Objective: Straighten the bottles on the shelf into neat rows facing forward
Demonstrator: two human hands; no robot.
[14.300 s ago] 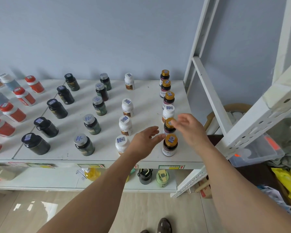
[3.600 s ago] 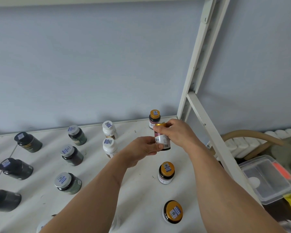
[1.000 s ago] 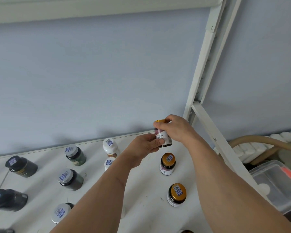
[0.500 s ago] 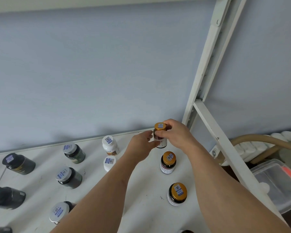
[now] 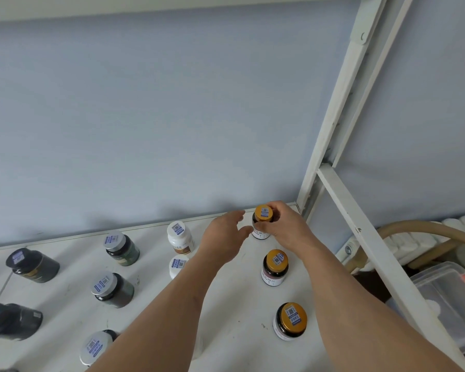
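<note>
Right hand [image 5: 285, 228] clasped around gold-capped bottle [image 5: 263, 221] standing upright at back right corner of shelf [image 5: 239, 312]; left hand [image 5: 224, 244] open, fingers spread, just beside bottle

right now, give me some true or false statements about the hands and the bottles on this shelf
1. The right hand grips the rearmost gold-capped bottle. True.
2. That bottle lies on its side. False: it stands upright at the back of the shelf.
3. The left hand is closed around a white bottle. False: it is open, beside the gold-capped bottle.
4. Two more gold-capped bottles stand in front of the held one. True.
5. The caps are bare. False: each visible cap carries a code sticker.
</note>
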